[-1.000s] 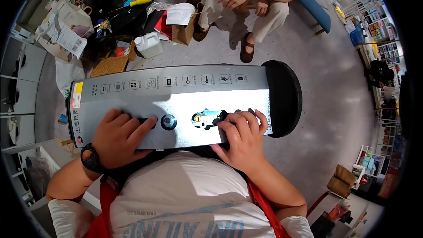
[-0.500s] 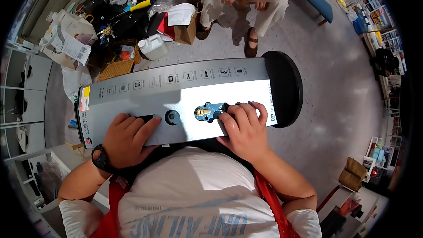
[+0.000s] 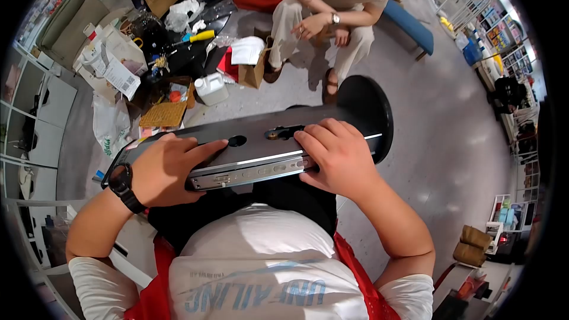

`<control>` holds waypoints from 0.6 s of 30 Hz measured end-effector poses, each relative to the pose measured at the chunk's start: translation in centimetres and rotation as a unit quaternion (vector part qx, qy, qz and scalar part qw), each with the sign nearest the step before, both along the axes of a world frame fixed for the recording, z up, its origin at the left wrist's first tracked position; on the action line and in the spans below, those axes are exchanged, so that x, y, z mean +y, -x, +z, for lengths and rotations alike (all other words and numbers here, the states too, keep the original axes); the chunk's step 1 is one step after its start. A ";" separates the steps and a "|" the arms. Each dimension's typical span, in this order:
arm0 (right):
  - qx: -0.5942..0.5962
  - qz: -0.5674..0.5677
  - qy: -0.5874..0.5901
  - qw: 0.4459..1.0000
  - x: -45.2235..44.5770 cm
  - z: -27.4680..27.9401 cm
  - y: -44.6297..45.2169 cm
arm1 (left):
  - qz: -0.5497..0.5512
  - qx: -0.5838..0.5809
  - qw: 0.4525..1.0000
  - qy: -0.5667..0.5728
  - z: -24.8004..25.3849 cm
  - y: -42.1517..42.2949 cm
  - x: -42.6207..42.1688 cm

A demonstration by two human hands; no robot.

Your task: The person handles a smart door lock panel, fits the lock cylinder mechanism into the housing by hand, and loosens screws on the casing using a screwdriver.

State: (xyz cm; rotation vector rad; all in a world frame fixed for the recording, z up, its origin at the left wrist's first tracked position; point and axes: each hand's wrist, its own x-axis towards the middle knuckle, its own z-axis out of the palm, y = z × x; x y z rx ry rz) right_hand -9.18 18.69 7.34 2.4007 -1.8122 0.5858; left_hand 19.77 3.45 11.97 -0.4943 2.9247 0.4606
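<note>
Head | left hand (image 3: 163, 165), right hand (image 3: 341, 157): both gripping grey case (image 3: 258, 153) | underside hidden

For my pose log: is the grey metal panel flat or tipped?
The grey metal panel is tipped: its narrow near edge shows to the camera together with the holed face.

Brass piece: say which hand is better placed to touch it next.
Probably the right hand: its fingertips are at the opening holding the brass piece; the left hand points farther off, at the round hole.
</note>
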 end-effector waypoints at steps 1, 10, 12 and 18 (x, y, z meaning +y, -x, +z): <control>0.005 0.019 -0.014 1.000 -0.4 1.0 0.4 | 0.002 -0.026 1.000 -0.008 1.0 0.1 -0.3; -0.084 0.127 -0.193 0.969 -5.6 7.3 1.9 | -0.034 -0.120 0.939 -0.322 5.0 0.6 -6.5; -0.076 0.113 -0.273 0.952 -6.5 7.7 1.8 | -0.025 -0.122 0.938 -0.323 3.6 0.5 -7.6; -0.098 0.068 -0.282 0.952 -6.4 7.0 2.3 | -0.030 -0.055 0.959 -0.276 1.7 0.3 -8.4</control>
